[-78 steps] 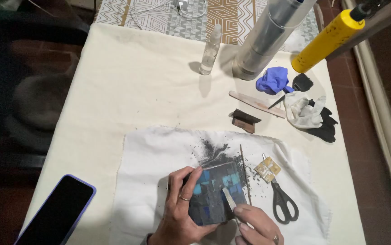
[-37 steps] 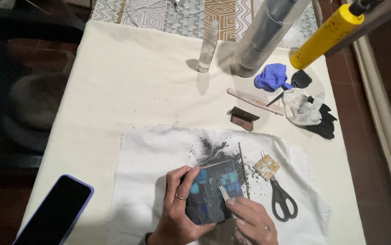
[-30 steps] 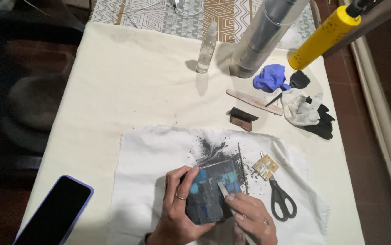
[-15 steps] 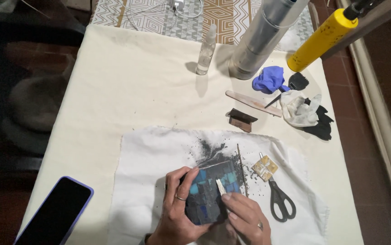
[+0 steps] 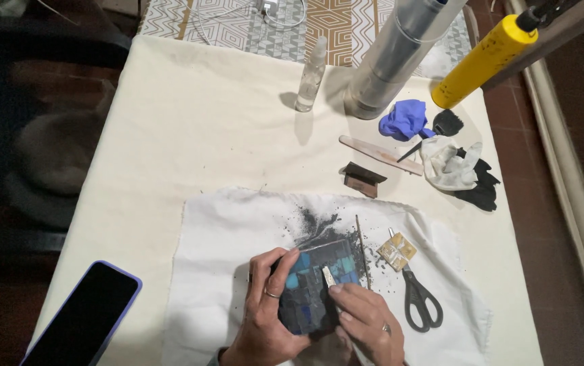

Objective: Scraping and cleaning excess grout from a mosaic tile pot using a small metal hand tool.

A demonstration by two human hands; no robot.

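On white cloth (image 5: 224, 230): left hand (image 5: 268, 318) clamps blue mosaic tile (image 5: 316, 285); right hand (image 5: 366, 325) pinches small scraper (image 5: 328, 276); yellow canister (image 5: 485, 57) top right.

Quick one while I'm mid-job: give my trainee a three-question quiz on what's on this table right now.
1. True or false: the left hand steadies the dark mosaic tile.
2. What does the right hand press on the tile? A) scissors B) small pale scraper C) spray bottle
3. Fill in: the scissors lie on the white ____.

Key:
1. True; its fingers rest on the tile's left edge.
2. B, the small pale scraper.
3. Cloth, right of the tile, apart from both hands.
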